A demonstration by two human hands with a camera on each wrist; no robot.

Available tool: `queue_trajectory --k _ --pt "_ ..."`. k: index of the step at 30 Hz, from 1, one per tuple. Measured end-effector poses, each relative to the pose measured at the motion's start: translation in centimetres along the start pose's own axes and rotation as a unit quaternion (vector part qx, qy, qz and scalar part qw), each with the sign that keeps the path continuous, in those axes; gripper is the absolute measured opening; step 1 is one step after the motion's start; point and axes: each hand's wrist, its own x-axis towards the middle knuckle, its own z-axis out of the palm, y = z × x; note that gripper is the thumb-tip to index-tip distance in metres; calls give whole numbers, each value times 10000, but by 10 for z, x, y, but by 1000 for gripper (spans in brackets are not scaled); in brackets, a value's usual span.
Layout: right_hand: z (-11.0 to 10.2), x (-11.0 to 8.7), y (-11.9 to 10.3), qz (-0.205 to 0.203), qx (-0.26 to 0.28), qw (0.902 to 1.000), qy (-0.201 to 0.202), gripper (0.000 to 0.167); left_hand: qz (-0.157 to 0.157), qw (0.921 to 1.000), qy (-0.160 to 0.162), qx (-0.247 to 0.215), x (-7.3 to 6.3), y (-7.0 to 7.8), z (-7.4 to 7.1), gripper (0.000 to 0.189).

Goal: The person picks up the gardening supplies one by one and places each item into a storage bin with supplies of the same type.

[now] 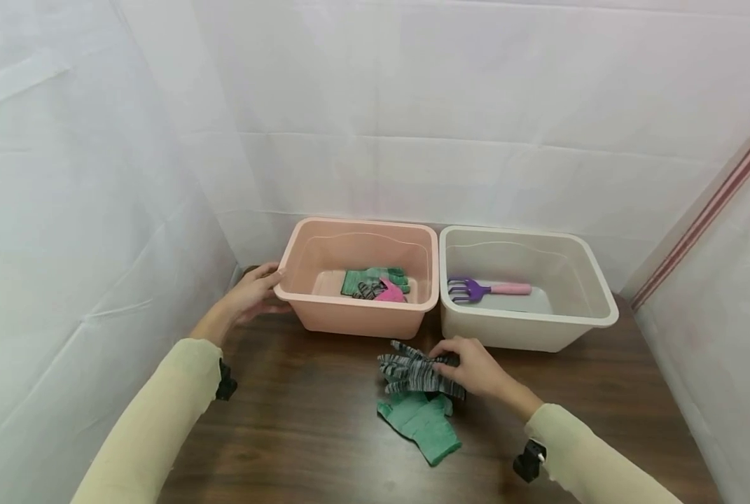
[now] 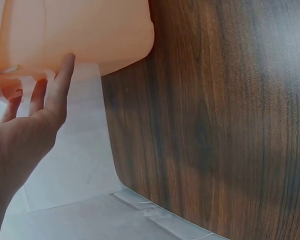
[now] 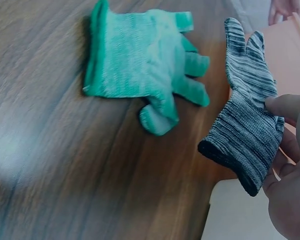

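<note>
My right hand (image 1: 472, 365) pinches a black-and-grey striped glove (image 1: 417, 371) between thumb and fingers, near its cuff. In the right wrist view the striped glove (image 3: 250, 110) is lifted, its fingers pointing away from the cuff. On the wooden table just in front of it lies a green glove (image 1: 426, 423), spread flat. My left hand (image 1: 253, 292) holds the left end of the pink bin (image 1: 356, 318) at its rim, fingers against the outer wall in the left wrist view. Inside that bin are a green glove (image 1: 368, 278), a striped piece and a bright pink item (image 1: 390, 290).
A white bin (image 1: 519, 329) stands close against the pink bin's right side. In it lies a purple hand fork (image 1: 469, 288) with a pink handle. White sheeting (image 1: 375, 140) hangs behind and at both sides of the table.
</note>
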Motion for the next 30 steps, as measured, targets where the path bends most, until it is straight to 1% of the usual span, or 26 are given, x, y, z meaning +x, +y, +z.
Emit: queue_trajectory --k 4,11,15,19,25,30 --pt "-7 2 -5 182 116 9998 22 15 -20 10000 -59 -13 1 1 3 61" --pt "-15 5 -13 320 275 9990 119 16 -33 10000 13 -32 1 1 3 60" --pt "-18 6 -15 286 268 9991 180 16 -40 10000 8 -48 -1 2 2 61" --pt "-20 7 -15 157 292 9991 278 16 -47 10000 13 -12 -3 2 1 61" --pt "-22 7 -17 -164 151 9985 507 16 -69 10000 15 -36 -2 2 1 62" --pt "-27 5 -22 -77 318 9982 511 18 -68 10000 -13 -42 -2 2 2 62"
